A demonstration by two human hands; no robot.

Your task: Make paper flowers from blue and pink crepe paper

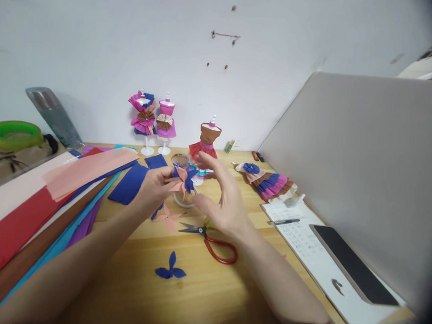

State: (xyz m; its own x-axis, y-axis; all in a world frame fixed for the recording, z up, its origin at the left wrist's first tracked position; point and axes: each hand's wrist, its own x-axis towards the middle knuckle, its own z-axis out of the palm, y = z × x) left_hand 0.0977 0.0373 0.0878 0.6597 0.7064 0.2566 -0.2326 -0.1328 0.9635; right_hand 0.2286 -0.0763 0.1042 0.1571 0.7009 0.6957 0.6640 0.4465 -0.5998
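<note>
A layered blue and pink paper flower (184, 176) is pinched between the fingers of my left hand (158, 182). Just right of the flower, my right hand (223, 196) is spread, thumb and fingers apart, with nothing in it. Below the hands, red-handled scissors (203, 231) lie with their blades parted. A pink paper petal piece (168, 219) rests left of the blades, and a three-petalled blue paper piece (171, 267) lies nearer the front. Behind the flower is a roll of tape (185, 200), partly hidden.
Coloured paper sheets (90, 171) cover the left side. Small dressed mannequins (166, 121) stand along the wall. On the right are a paper dress (270, 183), a written sheet (298, 242), a pen (286, 222) and a phone (353, 263). A bottle (55, 117) leans at the back left.
</note>
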